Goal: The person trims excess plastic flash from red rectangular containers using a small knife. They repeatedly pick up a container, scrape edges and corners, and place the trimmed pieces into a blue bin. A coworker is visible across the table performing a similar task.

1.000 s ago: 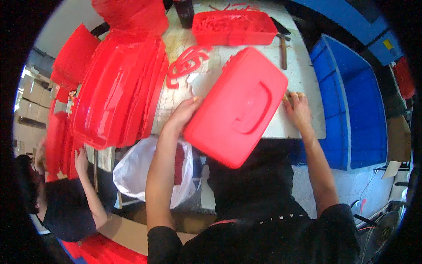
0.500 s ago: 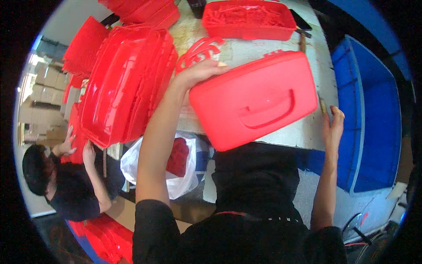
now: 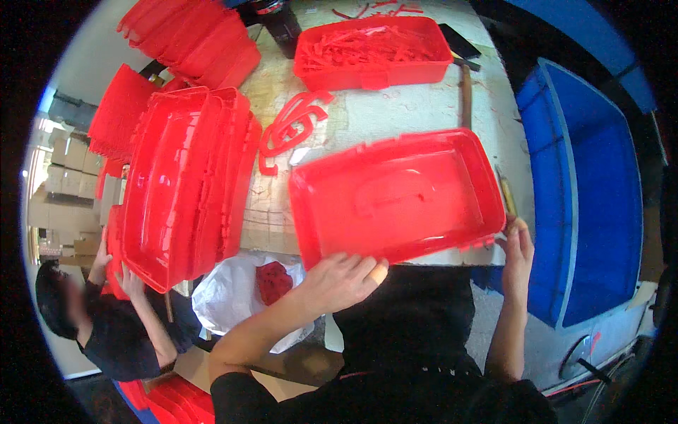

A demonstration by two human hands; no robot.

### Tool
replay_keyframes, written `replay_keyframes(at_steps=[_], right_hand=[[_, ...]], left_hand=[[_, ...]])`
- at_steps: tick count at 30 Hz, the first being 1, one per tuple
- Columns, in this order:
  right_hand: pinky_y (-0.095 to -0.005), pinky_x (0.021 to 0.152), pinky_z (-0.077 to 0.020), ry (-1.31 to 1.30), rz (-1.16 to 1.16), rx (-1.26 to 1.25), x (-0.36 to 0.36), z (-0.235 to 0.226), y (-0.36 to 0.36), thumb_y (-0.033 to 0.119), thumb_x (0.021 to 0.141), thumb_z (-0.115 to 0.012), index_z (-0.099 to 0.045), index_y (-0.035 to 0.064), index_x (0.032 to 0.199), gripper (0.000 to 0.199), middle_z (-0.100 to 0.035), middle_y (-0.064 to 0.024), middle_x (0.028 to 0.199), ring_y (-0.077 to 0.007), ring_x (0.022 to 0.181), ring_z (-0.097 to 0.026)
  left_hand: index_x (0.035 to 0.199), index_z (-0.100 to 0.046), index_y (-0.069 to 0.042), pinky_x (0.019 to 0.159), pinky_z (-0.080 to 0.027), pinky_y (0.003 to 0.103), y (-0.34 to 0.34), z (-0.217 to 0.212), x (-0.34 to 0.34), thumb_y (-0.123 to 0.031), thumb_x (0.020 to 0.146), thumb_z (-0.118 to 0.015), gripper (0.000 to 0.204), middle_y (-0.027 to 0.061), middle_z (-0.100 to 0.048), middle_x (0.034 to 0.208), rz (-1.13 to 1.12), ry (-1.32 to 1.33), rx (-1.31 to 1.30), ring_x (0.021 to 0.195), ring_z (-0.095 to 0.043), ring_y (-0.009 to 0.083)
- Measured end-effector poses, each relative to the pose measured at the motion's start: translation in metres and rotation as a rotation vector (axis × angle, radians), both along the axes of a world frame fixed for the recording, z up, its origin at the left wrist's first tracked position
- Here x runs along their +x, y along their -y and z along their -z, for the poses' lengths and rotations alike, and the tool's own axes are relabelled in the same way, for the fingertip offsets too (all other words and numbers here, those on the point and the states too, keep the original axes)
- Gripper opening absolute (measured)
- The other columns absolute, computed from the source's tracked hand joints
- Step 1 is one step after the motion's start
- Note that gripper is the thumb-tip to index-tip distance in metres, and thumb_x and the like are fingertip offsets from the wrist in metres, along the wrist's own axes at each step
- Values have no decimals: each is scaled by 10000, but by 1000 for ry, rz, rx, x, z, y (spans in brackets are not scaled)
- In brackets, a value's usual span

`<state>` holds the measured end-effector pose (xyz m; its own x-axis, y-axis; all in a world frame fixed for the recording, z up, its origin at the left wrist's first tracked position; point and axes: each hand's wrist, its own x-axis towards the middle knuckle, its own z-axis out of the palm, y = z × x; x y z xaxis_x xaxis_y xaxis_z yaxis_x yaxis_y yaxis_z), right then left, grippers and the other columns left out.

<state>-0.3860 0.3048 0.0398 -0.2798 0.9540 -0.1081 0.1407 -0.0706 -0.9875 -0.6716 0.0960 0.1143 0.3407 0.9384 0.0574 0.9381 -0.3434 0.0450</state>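
A red plastic box lid [image 3: 417,201] lies tilted at the table's near edge with its hollow inner side up; a handle outline shows through its middle. My left hand [image 3: 346,281] grips its near left edge, fingers over the rim, with a pale wrap on one finger. By the lid's right end, my right hand [image 3: 519,244] is closed round a slim knife-like tool [image 3: 506,196] with a yellowish body and narrow dark tip. The fingertips of that hand are near the lid's corner; whether they touch it I cannot tell.
Stacked red boxes [image 3: 173,184] stand left, beside loose red handles [image 3: 296,124]. A red box of scraps [image 3: 374,74], a dark cup [image 3: 277,25] and a hammer [image 3: 466,92] lie beyond. A blue crate [image 3: 558,205] stands right, a white bag [image 3: 226,293] below. A co-worker [image 3: 116,325] works left.
The red lid has been turned over, from its outer handle side to its hollow inner side. My left hand has moved from its far left corner to its near edge.
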Motion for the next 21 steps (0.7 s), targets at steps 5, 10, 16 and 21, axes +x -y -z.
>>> replay_keyframes(at_steps=[5, 10, 16, 21], right_hand=[[-281, 822, -494, 126, -3, 81, 3, -2, -3, 124, 1030, -490, -611, 1, 1177, 226, -646, -75, 1140, -150, 1026, -606], [-264, 818, -459, 135, 48, 135, -3, -14, -18, 108, 1008, -537, -621, 29, 1155, 187, -644, -63, 1114, -140, 1009, -588], [-285, 890, -457, 227, 88, 274, 16, -30, -6, 87, 981, -570, -618, 32, 1143, 178, -645, -60, 1084, -133, 1005, -584], [-258, 813, -467, 239, 80, 232, 22, -33, 2, 99, 987, -572, -643, 44, 1096, 141, -650, -51, 1030, -120, 942, -585]], left_hand=[[1026, -652, -93, 690, -529, 348, -2, 3, -40, -286, 883, -693, 244, 59, -609, 829, -58, 457, -42, 798, -650, 230], [872, -652, -24, 713, -515, 481, -102, 17, -170, -173, 925, -610, 164, 178, -666, 902, -882, 146, 430, 831, -661, 358], [844, -740, -34, 772, -535, 494, -146, 72, -255, -240, 791, -726, 214, 201, -708, 890, -942, -128, 130, 863, -690, 366], [1040, -680, -108, 771, -514, 539, -134, 43, -233, -344, 848, -708, 305, 228, -698, 955, -1097, 84, 189, 939, -661, 442]])
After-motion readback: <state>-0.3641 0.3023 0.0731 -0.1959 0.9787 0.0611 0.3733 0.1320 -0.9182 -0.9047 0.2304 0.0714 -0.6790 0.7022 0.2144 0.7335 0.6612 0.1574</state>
